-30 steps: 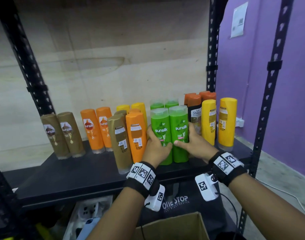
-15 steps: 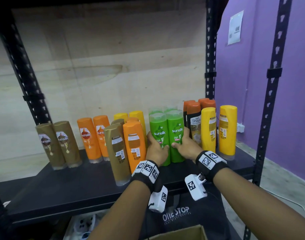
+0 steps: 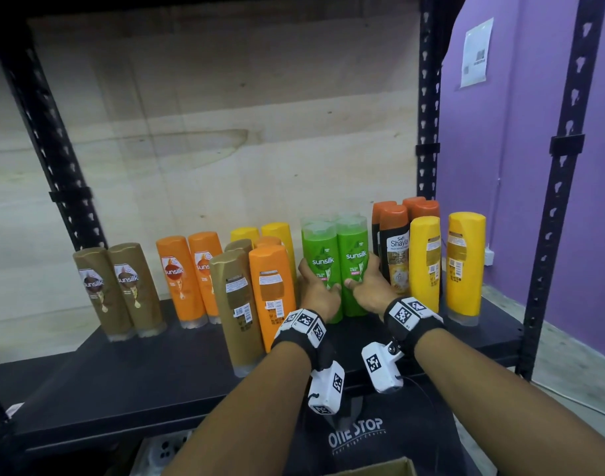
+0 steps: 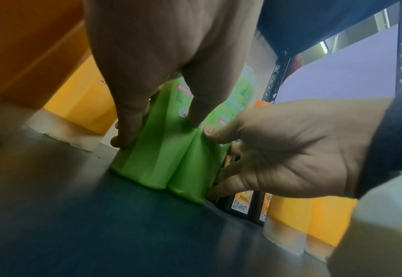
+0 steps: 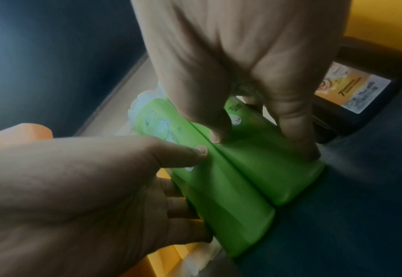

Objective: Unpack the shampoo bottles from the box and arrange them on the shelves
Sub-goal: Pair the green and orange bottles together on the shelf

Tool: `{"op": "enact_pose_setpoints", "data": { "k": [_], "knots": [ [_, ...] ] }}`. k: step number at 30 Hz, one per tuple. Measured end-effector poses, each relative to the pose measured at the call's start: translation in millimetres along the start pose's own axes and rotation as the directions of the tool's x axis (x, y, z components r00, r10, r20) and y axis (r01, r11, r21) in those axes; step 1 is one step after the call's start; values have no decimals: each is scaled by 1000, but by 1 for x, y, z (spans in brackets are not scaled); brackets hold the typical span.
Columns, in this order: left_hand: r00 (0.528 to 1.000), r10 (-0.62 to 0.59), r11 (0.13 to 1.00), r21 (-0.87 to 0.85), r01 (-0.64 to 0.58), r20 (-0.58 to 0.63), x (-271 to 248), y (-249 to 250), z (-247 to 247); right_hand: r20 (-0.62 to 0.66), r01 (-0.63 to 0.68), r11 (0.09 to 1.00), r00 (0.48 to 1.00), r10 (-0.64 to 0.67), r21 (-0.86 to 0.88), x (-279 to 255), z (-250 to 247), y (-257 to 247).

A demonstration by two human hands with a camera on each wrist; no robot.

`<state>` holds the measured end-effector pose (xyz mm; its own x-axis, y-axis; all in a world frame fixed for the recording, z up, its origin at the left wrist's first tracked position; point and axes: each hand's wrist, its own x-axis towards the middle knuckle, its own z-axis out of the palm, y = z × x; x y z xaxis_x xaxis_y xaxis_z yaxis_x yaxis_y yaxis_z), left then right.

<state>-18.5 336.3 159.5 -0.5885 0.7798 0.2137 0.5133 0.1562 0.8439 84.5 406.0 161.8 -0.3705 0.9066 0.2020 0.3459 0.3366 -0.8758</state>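
Black shelf (image 3: 129, 369), centre of frame: two upright green bottles (image 3: 335, 269), rigid smooth plastic, probably slippery, clasped low on outer sides by left hand (image 3: 316, 292) and right hand (image 3: 369, 290).

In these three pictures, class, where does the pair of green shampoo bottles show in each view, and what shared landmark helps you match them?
Head view: pair of green shampoo bottles, centre, between both hands.
Left wrist view: the pair stands centre, on the shelf.
Right wrist view: the pair runs diagonally through the centre.
Shared landmark: the black Shayla bottle beside the pair, its label at lower right and upper right.
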Motion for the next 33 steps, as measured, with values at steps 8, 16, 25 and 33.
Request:
{"op": "enact_pose_setpoints", "data": {
  "k": [8, 16, 25, 33],
  "knots": [
    [999, -45, 999, -31, 45, -15, 9, 0, 3, 22, -6, 1000, 1000, 6, -6, 3, -2, 1],
    [997, -64, 995, -73, 61, -34, 11, 4, 3, 60, -13, 998, 998, 16, -59, 4, -4, 7],
    [994, -103, 993, -48, 105, 38, -2, 5, -1, 127, -59, 958, 987, 98, -282, -9, -13, 3],
    [994, -41, 962, 273, 11, 105, -44, 10, -21, 225, 112, 798, 974, 31, -593, -41, -35, -7]
  ]
}}
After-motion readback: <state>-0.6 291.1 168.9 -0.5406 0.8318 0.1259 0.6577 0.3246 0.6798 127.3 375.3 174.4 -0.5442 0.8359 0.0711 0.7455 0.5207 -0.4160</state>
